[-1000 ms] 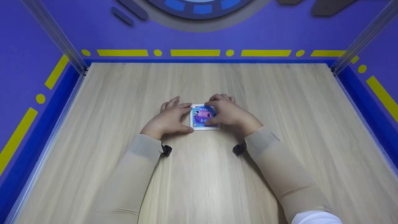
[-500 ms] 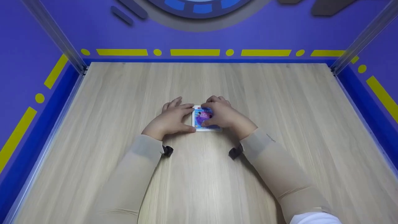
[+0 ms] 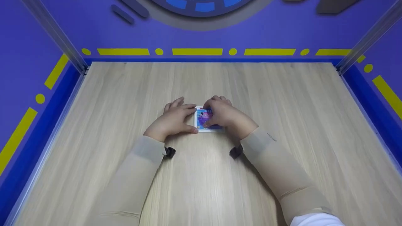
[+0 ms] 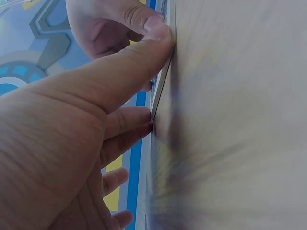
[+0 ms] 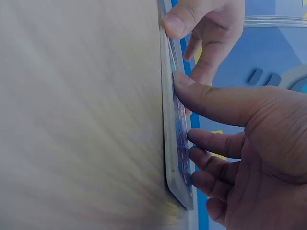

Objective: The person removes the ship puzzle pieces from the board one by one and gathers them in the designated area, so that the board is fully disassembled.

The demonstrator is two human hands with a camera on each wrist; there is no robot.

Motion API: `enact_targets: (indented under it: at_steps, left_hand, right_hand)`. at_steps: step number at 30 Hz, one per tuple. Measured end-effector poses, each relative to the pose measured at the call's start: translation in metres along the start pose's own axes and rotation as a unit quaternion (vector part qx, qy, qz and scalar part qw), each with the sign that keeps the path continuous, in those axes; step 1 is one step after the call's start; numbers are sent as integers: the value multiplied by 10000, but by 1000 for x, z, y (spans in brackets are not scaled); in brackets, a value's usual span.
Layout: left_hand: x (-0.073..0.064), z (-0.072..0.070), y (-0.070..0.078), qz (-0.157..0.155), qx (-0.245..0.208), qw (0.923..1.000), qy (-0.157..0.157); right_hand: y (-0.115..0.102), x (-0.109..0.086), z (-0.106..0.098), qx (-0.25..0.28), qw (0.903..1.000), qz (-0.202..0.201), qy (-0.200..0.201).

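Gripped at its left corners between thumb and finger of the left hand [image 3: 171,121], the squarish picture board [image 3: 204,116] is laid on the table [image 3: 201,179], its right half covered by the right hand [image 3: 225,114], whose loosely spread fingertips are rested on its face.
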State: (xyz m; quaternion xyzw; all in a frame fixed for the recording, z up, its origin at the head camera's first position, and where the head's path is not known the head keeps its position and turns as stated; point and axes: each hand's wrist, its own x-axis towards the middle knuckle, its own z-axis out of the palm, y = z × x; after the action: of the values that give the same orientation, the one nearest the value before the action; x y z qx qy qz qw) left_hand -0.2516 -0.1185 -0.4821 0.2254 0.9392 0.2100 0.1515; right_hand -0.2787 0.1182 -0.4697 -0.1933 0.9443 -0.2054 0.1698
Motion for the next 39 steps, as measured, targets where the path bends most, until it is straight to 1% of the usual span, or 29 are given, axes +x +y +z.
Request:
enact_targets:
  at_steps: [4, 9, 14, 18, 24, 29, 33, 39]
  left_hand:
    - [0, -1, 1, 6, 31, 10000, 13]
    - [1, -2, 1, 39, 52, 10000, 33]
    - [1, -3, 0, 63, 32, 9999, 92]
    - [0, -2, -1, 77, 32, 9998, 163]
    - [1, 2, -3, 143, 48, 9997, 193]
    - [1, 3, -4, 173, -22, 9997, 194]
    - [1, 3, -4, 167, -88, 9996, 209]
    - [1, 3, -5, 131, -167, 9994, 262]
  right_hand:
    - [-2, 1, -2, 2, 9999, 98, -62]
    - [-2, 2, -3, 25, 9999, 128, -83]
    - [-3, 2, -3, 36, 9999, 101, 37]
    - [-4, 4, -1, 265, 9994, 136, 180]
    - [-6, 11, 7, 848, 9948, 396, 392]
    - [-10, 16, 12, 1145, 9883, 708, 719]
    - [-15, 19, 14, 1196, 9844, 946, 873]
    - [-21, 22, 18, 956, 9848, 1091, 957]
